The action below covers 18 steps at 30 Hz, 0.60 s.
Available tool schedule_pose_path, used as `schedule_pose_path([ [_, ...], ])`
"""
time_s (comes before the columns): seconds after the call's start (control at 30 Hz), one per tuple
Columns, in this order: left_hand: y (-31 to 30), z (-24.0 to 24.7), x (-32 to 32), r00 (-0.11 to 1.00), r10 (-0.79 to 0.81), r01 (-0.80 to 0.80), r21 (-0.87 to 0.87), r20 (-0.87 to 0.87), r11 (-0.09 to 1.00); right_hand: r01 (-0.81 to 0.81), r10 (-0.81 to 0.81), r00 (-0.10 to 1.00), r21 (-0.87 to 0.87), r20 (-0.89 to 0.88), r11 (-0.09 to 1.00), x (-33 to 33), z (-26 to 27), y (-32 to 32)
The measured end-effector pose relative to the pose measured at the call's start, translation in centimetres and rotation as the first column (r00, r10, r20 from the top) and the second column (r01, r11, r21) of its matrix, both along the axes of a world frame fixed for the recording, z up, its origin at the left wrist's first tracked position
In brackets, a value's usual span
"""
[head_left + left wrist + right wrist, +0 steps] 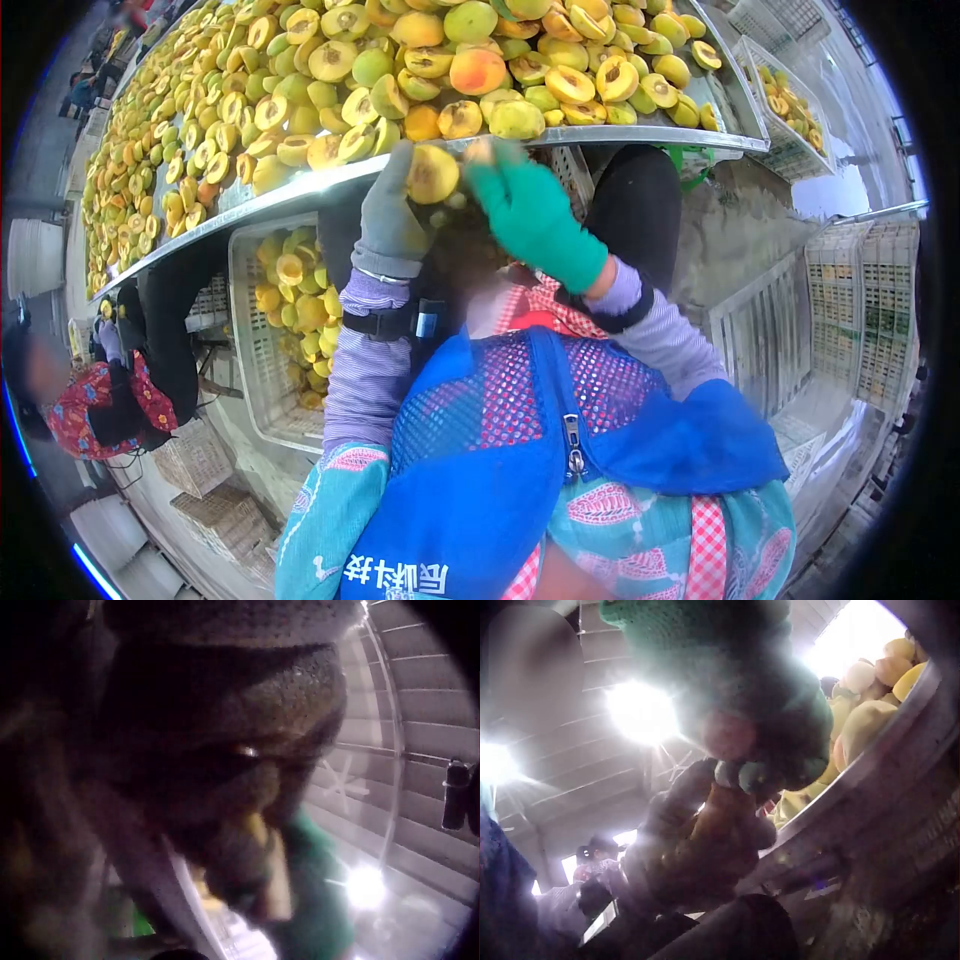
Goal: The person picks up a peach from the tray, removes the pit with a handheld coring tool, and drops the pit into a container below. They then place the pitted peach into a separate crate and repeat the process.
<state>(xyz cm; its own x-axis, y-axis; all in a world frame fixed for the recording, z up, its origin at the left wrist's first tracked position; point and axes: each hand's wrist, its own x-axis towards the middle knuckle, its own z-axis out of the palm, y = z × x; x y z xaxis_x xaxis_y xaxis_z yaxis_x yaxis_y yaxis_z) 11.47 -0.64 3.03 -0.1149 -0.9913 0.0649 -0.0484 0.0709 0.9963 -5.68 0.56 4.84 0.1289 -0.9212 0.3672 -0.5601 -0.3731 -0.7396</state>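
My left hand (388,228), in a grey glove, grips a halved yellow peach (433,173) just below the table's front edge. Its cut face shows in the head view. Close to the right of it is my right hand (538,218) in a green glove, blurred, with curled fingers. In the right wrist view the green fingertips (751,777) come right up to the peach (724,814) in the grey glove. I cannot tell what the right fingers hold. The left wrist view is dark, the grey glove (225,787) filling much of it.
Many halved peaches (340,60) cover the metal-edged table (690,136) ahead. A crate (245,345) of peach halves stands below on the left, another crate (825,165) at the right. Empty crates (860,290) are stacked further right. Another person (110,400) sits at the left.
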Motion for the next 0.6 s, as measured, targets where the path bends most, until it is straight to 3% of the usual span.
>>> schedule_pose_path([
  [0.03,0.3,-0.6,-0.5,0.935,0.217,-0.130,-0.297,0.282,0.946,-0.051,0.053,0.998,0.066,-0.031,0.997,0.4,-0.1,1.6],
  [0.1,0.3,0.5,-1.5,0.970,0.169,-0.152,0.104,-0.176,0.983,-0.127,0.145,0.978,0.122,-0.152,0.984,0.4,-1.4,3.0],
  [0.13,0.2,1.3,-2.1,0.894,0.207,-0.089,0.295,-0.397,0.951,-0.163,0.185,0.952,0.109,-0.244,0.981,0.2,-2.3,3.2],
  [0.17,0.4,1.5,-2.3,0.893,0.229,-0.119,0.289,-0.388,0.950,-0.150,0.166,0.952,0.081,-0.258,0.985,0.2,-2.8,3.0],
  [0.27,0.3,1.4,-2.5,0.965,0.256,-0.248,-0.119,0.060,0.961,-0.107,0.104,0.984,-0.014,-0.144,0.994,1.2,-2.1,2.7],
  [0.3,0.3,1.7,-2.8,0.967,0.255,-0.255,-0.071,-0.013,0.964,-0.085,0.081,0.993,-0.047,-0.081,0.995,1.3,-1.6,2.5],
  [0.37,0.6,2.4,-3.4,0.953,0.259,-0.257,0.032,-0.159,0.966,-0.094,0.037,0.976,-0.266,-0.213,0.959,1.2,-1.3,2.3],
  [0.43,0.7,1.6,-3.7,0.921,0.307,-0.300,0.065,-0.238,0.952,-0.080,0.036,0.984,-0.249,-0.176,0.965,1.4,-1.5,2.6],
  [0.53,0.6,1.3,-4.1,0.903,0.340,-0.342,0.039,-0.262,0.939,-0.054,0.054,0.998,0.009,0.040,0.998,1.9,-2.0,2.8],
  [0.6,0.5,1.4,-4.1,0.915,0.328,-0.332,0.024,-0.237,0.943,-0.045,0.047,0.997,-0.033,0.061,0.998,2.2,-1.9,3.1],
])
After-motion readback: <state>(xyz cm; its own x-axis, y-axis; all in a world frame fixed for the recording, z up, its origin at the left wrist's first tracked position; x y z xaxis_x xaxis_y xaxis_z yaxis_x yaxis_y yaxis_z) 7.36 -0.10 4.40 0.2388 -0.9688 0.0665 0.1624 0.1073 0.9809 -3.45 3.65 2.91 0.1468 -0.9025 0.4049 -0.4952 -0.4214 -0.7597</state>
